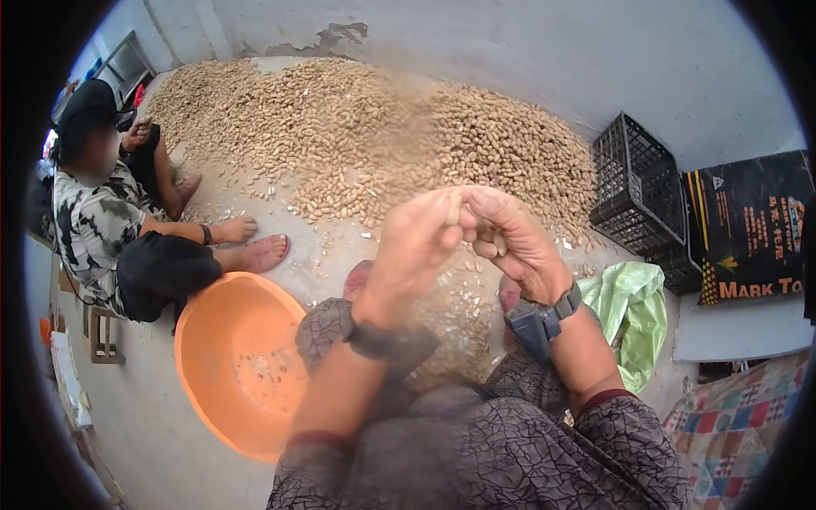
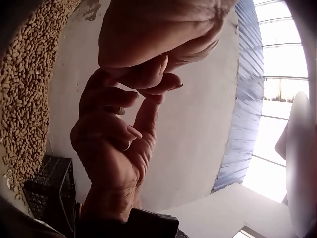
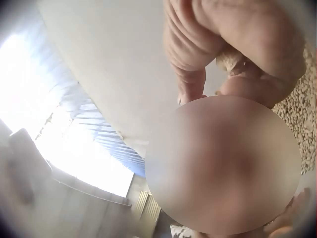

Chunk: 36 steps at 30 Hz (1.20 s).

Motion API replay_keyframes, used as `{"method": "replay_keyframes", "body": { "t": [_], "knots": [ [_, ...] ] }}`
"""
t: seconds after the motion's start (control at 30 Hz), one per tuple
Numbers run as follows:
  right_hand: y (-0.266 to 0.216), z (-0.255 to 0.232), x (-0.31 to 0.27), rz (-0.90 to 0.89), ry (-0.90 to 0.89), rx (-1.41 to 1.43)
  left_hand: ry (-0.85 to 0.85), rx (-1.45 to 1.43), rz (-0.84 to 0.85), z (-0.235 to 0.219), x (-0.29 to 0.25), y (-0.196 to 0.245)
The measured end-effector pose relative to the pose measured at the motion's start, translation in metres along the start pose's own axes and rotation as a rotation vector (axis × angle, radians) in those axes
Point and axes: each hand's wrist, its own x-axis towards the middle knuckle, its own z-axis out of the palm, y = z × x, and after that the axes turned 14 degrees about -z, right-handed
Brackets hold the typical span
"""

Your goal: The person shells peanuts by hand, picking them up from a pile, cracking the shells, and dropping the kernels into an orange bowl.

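Both bare hands meet in front of the body, high in the middle of the head view. My left hand (image 1: 415, 242) pinches a peanut (image 1: 454, 206) at the fingertips, where the right fingers also come up to it. Curled fingers of my right hand (image 1: 525, 240) hold more peanuts (image 1: 489, 245) against the palm. In the right wrist view, a pale peanut (image 3: 229, 60) shows within the right hand's curl, and a blurred patch hides much of the left hand. The left wrist view shows the two hands fingertip to fingertip, dark against the wall.
A big heap of peanuts (image 1: 314, 127) lies along the wall, with shell bits on the floor. An orange basin (image 1: 212, 374) with a few kernels stands at left, beside a seated person (image 1: 110, 229). To the right are a black crate (image 1: 633, 183), a green sack (image 1: 633, 306) and a black bag (image 1: 748, 225).
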Motion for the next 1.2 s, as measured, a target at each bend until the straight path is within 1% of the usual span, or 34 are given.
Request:
{"method": "replay_keyframes", "body": {
  "t": [0.07,0.1,0.17,0.2,0.27,0.4,0.47,0.5,0.57,0.63,0.7,0.8,0.9,0.93,0.97,1.0,1.03,1.1,1.17,1.2],
  "knots": [
    [-0.004,0.001,0.001,-0.026,-0.096,-0.040,-0.131,0.017,0.042,0.001,0.007,-0.004],
    [-0.007,0.004,0.001,-0.026,-0.089,-0.040,-0.134,0.017,0.035,0.005,0.007,-0.003],
    [-0.014,0.008,0.002,-0.049,-0.115,-0.139,-0.126,0.153,0.026,0.018,0.008,0.002],
    [-0.016,0.004,0.004,-0.050,-0.104,-0.138,-0.130,0.153,0.016,0.018,0.011,0.001],
    [-0.019,-0.003,0.007,-0.048,-0.198,-0.167,-0.092,0.223,0.056,0.018,0.018,-0.003],
    [-0.020,-0.005,0.010,-0.067,-0.127,-0.150,-0.105,0.295,0.057,0.019,0.027,-0.005],
    [-0.022,-0.009,0.011,-0.058,-0.091,-0.038,-0.037,0.230,0.069,0.023,0.030,-0.009],
    [-0.021,-0.012,0.011,-0.068,-0.090,-0.042,-0.046,0.235,0.071,0.023,0.032,-0.012],
    [-0.018,-0.018,0.013,-0.096,-0.045,-0.062,0.011,0.288,0.125,0.019,0.036,-0.020],
    [-0.018,-0.017,0.013,-0.088,-0.053,-0.050,0.017,0.266,0.136,0.016,0.041,-0.026],
    [-0.011,-0.022,0.014,-0.120,0.103,-0.120,0.026,0.241,0.136,0.017,0.041,-0.030],
    [-0.009,-0.019,0.014,-0.129,0.148,-0.140,0.047,0.194,0.102,0.019,0.040,-0.031],
    [-0.010,-0.020,0.014,-0.121,0.150,-0.148,0.050,0.210,0.109,0.017,0.042,-0.032],
    [-0.011,-0.022,0.014,-0.122,0.148,-0.147,0.013,0.189,0.105,0.018,0.040,-0.031],
    [-0.010,-0.025,0.015,-0.122,0.097,-0.083,-0.025,0.168,0.100,0.020,0.039,-0.029],
    [-0.010,-0.028,0.014,-0.126,0.046,-0.018,-0.026,0.175,0.099,0.020,0.037,-0.026],
    [-0.011,-0.030,0.013,-0.132,0.046,-0.015,-0.061,0.212,0.085,0.020,0.036,-0.021],
    [-0.013,-0.031,0.013,-0.096,-0.032,0.021,-0.096,0.253,0.076,0.021,0.036,-0.016],
    [-0.013,-0.028,0.011,-0.099,-0.036,0.016,-0.115,0.162,0.046,0.021,0.036,-0.018],
    [-0.013,-0.025,0.010,-0.100,-0.038,0.008,-0.114,0.165,0.042,0.021,0.035,-0.018]
  ]
}}
